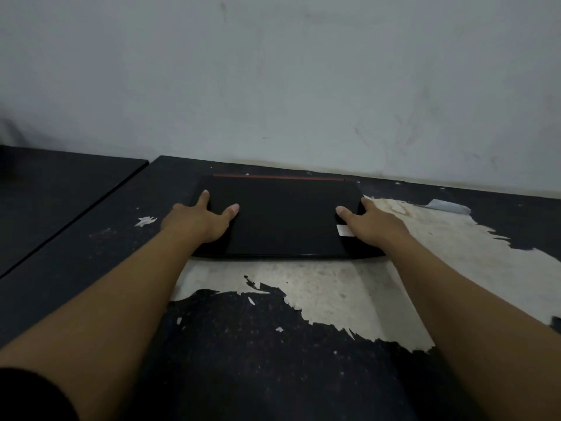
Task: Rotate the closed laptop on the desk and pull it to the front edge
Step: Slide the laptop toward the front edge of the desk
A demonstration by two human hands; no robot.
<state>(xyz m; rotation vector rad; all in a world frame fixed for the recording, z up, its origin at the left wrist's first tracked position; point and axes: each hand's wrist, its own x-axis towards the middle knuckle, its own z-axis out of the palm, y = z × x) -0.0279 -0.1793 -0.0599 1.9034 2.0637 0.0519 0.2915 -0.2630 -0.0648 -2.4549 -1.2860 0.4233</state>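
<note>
One closed laptop [285, 217] is counted, with one red strip [277, 176] along its far edge and one pale sticker [344, 230] on its lid. Two hands are counted, left hand [197, 221] and right hand [375, 224]. Two dark desk tops are recorded: desk [243, 360] and neighbouring desk [54, 183].

Closed black laptop [282, 218], flat on worn dark desk [273, 360] near the back wall, long side facing forward, red strip along far edge, small white sticker near right front corner
</note>
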